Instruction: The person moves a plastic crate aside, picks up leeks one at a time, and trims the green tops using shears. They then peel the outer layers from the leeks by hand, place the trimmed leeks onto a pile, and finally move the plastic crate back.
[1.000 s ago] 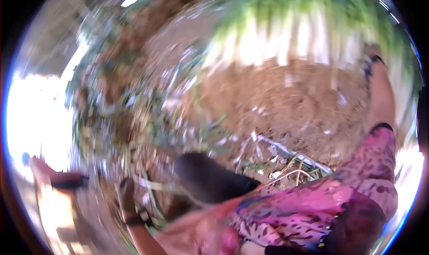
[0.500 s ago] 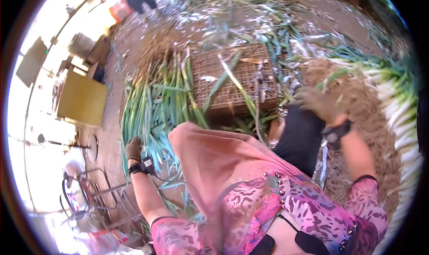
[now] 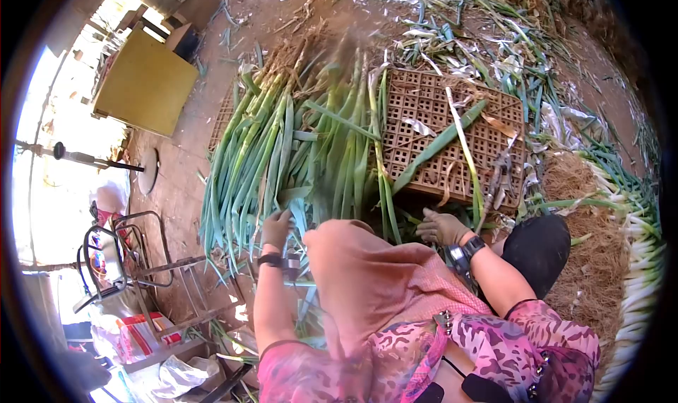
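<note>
Gloved, my left hand [image 3: 276, 228] is at the lower leaf ends of a heap of long green onions [image 3: 272, 141]; its fingers are partly bent, and whether they grip a leaf does not show. My right hand [image 3: 442, 228], also gloved, is just below the front edge of a brown plastic crate [image 3: 417, 156], with its fingers apart and nothing visible in them. On top of the crate lie a few loose stalks and a wide green leaf [image 3: 441, 145]. The onions' roots point away from me.
Trimmed white-and-green onions [image 3: 643, 262] line the right side, beside a pile of cut roots [image 3: 583, 262]. A yellow box [image 3: 145, 81] stands at the upper left, above a metal frame chair [image 3: 134, 255]. Leaf scraps litter the ground.
My right hand has moved left from the root pile to the front of the crate. My left hand is now nearer the middle of the leaf ends. The view has turned left.
</note>
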Motion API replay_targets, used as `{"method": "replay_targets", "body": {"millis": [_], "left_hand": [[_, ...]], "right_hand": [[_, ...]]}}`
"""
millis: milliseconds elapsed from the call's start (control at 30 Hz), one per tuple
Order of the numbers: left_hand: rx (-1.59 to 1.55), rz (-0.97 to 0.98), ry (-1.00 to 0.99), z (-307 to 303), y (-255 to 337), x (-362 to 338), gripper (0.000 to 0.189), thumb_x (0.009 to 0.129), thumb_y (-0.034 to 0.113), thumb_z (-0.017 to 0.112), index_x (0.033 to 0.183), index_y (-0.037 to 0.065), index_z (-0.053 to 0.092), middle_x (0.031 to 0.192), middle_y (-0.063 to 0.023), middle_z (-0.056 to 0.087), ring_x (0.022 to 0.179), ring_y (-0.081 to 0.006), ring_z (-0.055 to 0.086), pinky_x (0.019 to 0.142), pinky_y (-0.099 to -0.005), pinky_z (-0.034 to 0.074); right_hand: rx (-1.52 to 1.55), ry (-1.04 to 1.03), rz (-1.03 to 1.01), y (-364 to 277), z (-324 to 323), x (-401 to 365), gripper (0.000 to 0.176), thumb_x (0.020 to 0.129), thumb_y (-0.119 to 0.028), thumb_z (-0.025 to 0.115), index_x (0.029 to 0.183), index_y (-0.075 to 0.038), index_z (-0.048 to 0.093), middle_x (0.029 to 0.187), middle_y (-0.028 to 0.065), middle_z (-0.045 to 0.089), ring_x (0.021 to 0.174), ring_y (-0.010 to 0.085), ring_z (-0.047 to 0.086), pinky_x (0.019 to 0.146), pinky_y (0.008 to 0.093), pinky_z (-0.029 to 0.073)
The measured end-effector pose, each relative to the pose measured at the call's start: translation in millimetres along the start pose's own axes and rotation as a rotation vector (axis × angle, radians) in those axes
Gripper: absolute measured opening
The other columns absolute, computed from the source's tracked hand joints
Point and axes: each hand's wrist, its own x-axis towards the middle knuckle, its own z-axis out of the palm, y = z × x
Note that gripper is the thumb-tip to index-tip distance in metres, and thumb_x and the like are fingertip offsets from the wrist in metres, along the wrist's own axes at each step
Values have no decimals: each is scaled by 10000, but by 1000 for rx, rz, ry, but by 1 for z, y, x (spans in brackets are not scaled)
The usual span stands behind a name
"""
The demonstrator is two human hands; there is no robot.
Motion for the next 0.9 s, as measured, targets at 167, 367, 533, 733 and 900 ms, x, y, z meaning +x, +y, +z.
{"method": "replay_targets", "body": {"millis": [167, 367, 533, 733, 900], "left_hand": [[157, 559, 208, 40, 113, 38, 316, 892, 271, 717, 1063, 7, 691, 878, -90, 712, 848, -182, 673, 786, -317, 522], [1244, 713, 107, 54, 133, 51, 1101, 670, 532, 835, 1501, 39, 308, 1558, -216, 300, 1457, -387, 242, 1207, -528, 165], [1171, 513, 289, 49, 93, 83, 1156, 621, 440, 870, 1511, 21, 261, 1542, -237, 300, 1436, -394, 277, 1188, -533, 189], [1032, 606, 373, 19, 95, 100, 1022, 637, 304, 843, 1478, 14, 342, 1488, -214, 400, 1312, -405, 435, 1094, -463, 373], [915, 660, 708, -59, 104, 150, 751, 773, 264, 747, 1423, 18, 462, 1370, -247, 547, 1225, -408, 557, 1023, -448, 458]], "right_hand": [[-492, 69, -600, -97, 64, 6, 367, 976, -339, 629, 1112, 2, 634, 941, 90, 692, 812, 170, 677, 736, 293, 545], [-862, 315, -620, -216, 125, 146, 641, 913, -556, 605, 1148, 40, 641, 993, 160, 691, 927, 249, 638, 837, 361, 490], [-788, 243, -508, -242, 213, 165, 606, 843, -497, 708, 1049, 72, 687, 995, 175, 717, 887, 273, 684, 818, 348, 515], [-608, 52, -617, -236, 257, 207, 442, 838, -426, 723, 913, 9, 740, 871, 163, 727, 779, 247, 705, 719, 334, 537], [-647, -72, -882, -261, 341, 234, 588, 848, -502, 699, 972, 73, 701, 911, 190, 713, 836, 298, 691, 776, 379, 525]]}}
